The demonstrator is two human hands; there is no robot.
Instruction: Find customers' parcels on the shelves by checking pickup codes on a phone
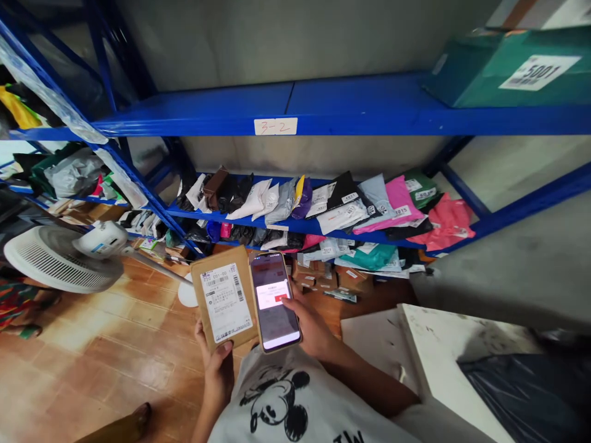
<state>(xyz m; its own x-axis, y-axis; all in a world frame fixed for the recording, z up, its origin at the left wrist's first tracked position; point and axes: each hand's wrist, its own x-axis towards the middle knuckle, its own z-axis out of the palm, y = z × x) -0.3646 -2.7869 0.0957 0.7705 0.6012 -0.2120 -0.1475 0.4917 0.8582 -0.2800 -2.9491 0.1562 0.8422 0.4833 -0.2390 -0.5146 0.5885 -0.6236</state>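
In my left hand is a flat brown cardboard package, gripped at its lower edge with the thumb on the front. A white shipping label with barcodes covers most of the face turned to me. My right hand holds a smartphone upright beside the package, the two close together. On its lit screen a white pop-up box with a red button shows over a dimmed page. The right thumb lies at that red button. The fingers behind the phone are hidden.
Ahead stands a blue shelf rack marked 3-2, its lower levels full of bagged parcels. A green box sits upper right. On the left is a white standing fan; at right, a white table with black plastic. Another person's foot shows far left.
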